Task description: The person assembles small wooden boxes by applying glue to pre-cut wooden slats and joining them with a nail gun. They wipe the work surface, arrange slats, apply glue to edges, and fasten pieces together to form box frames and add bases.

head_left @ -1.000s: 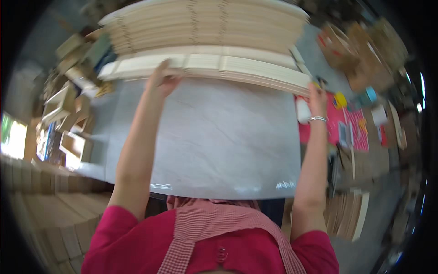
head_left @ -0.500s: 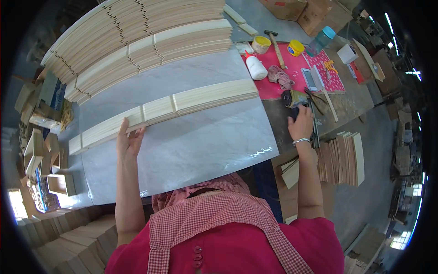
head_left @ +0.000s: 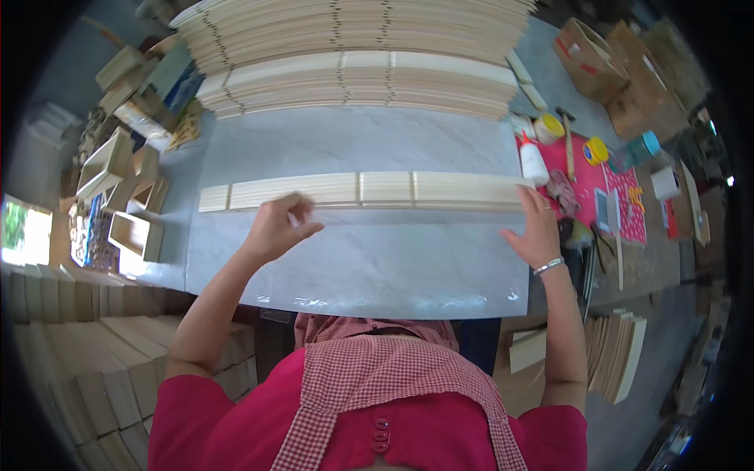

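Observation:
A long, low bundle of pale wooden strips (head_left: 463, 191) lies crosswise on the marbled grey tabletop (head_left: 377, 267), with cross grooves lined up along it. My left hand (head_left: 279, 226) hovers by its near edge, left of the middle, fingers loosely curled and thumb apart, with nothing in it. At the bundle's right end is my right hand (head_left: 537, 235), a silver bangle at its wrist; its fingers stretch forward and the thumb points inward. The fingertips overlap the strip end, so whether they touch it I cannot tell.
Tall stacks of grooved wooden strips (head_left: 440, 82) fill the table's far side. To the right are a white glue bottle (head_left: 533, 163), a hammer (head_left: 569, 149), yellow tubs and a blue-capped bottle (head_left: 635, 151). Small wooden boxes (head_left: 135, 235) stand at the left; boards are stacked below.
My left hand has come off the strips. My right hand has left the dark item on the side bench and moved to the bundle's right end. The view has turned right.

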The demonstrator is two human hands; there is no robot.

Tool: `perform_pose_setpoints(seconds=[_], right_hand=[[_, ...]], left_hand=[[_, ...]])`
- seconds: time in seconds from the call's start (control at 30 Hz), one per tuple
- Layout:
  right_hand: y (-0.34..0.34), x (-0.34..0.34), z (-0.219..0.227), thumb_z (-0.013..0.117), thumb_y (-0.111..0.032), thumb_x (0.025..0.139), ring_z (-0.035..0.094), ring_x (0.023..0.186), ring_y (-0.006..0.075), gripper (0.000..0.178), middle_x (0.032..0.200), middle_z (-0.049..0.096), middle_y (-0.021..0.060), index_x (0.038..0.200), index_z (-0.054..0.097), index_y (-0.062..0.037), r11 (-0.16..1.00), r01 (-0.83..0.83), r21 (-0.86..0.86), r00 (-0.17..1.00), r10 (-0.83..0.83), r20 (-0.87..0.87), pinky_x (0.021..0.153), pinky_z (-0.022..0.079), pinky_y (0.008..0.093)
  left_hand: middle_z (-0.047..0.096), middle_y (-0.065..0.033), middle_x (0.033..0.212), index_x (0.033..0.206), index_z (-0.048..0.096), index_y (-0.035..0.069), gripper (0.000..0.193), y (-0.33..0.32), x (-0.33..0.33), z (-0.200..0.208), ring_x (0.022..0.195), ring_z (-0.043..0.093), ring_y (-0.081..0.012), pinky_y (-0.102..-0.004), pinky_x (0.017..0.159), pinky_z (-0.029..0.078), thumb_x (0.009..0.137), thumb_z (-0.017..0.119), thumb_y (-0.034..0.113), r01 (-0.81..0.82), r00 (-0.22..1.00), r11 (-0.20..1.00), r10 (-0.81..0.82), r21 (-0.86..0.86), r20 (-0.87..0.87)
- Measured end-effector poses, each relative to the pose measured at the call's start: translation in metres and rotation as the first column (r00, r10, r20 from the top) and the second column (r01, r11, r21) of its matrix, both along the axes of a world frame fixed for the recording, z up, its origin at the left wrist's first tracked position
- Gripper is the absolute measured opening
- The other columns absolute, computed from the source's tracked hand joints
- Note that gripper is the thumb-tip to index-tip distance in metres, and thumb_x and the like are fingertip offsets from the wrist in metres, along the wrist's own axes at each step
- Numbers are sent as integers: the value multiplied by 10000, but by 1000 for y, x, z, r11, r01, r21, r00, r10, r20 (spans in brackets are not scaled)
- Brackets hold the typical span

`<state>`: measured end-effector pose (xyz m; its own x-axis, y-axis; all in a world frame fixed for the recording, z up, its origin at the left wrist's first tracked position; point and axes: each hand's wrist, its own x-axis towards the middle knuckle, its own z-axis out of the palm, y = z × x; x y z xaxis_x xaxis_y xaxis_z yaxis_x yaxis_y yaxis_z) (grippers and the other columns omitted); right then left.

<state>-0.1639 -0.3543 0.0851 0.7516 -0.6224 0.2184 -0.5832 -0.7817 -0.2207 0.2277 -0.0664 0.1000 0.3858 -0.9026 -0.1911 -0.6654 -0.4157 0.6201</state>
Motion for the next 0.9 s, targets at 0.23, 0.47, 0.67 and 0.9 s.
perform_pose_setpoints(seconds=[0.23, 0.47, 0.67, 0.9], right_hand=[[-49, 84, -22, 847, -261, 631, 532, 1238, 327, 877, 1291, 570, 137, 1406, 476, -89, 976, -195, 98, 892, 218, -397, 1039, 401, 449], [-60, 115, -4, 853, -224, 618, 578, 1169, 345, 644, 1165, 612, 142, 1170, 555, -77, 959, -243, 147, 836, 284, -469, 954, 497, 467], [-83, 148, -23, 846, -206, 643, 575, 1172, 357, 624, 1188, 614, 143, 1188, 575, -69, 964, -253, 77, 906, 265, -330, 971, 503, 476], [-66, 140, 0, 847, -192, 652, 585, 1162, 364, 641, 1204, 617, 154, 1228, 595, -66, 963, -250, 106, 909, 271, -318, 1013, 497, 457]], left_hand=[[631, -115, 1205, 1245, 637, 78, 614, 6, 95, -27, 1225, 569, -325, -436, 1009, 481, 687, 845, 230, 121, 760, 964, -245, 239, 602], [628, -132, 1157, 1144, 651, 75, 541, -2, 126, -20, 1139, 594, -345, -457, 947, 514, 662, 843, 228, 132, 843, 949, -260, 287, 470], [632, -138, 1159, 1141, 653, 70, 541, -22, 168, -25, 1156, 596, -359, -468, 947, 513, 661, 844, 230, 73, 805, 988, -139, 135, 577], [645, -139, 1243, 1232, 651, 70, 599, 2, 154, -12, 1187, 592, -359, -460, 1006, 490, 686, 833, 238, 28, 832, 994, -84, 109, 549]])
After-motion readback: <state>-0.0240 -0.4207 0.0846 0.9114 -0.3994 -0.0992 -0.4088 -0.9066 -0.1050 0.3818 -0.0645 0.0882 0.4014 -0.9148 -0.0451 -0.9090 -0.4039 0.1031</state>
